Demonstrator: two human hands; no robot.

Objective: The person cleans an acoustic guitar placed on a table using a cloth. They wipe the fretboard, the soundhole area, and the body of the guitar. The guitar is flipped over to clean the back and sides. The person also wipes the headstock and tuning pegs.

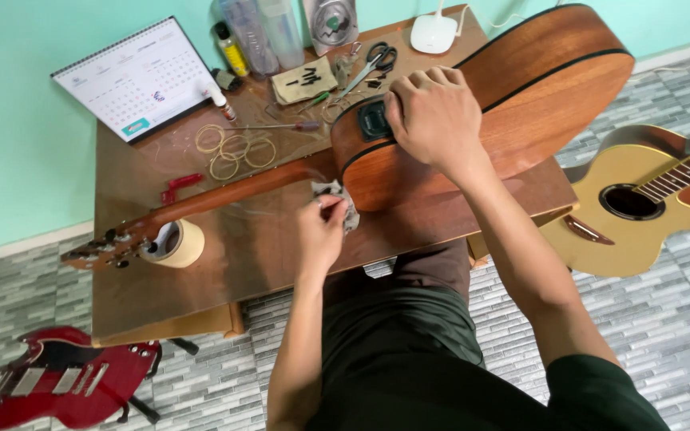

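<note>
On the wooden table (265, 263), seen from the head camera, a brown acoustic guitar (521, 104) is laid on its side, its neck reaching out to the left of both hands. The right hand (433, 120) is spread flat and pressed on the guitar's upper side, nothing being clasped in it. Below and to the left of that hand, a small grey cloth (337, 195) is pinched in the left hand (321, 231) against the neck joint. Further left of this grip, a roll of masking tape (176, 243) is set under the headstock. Beyond the grip, coiled strings (233, 150) and scissors (373, 60) are laid.
</note>
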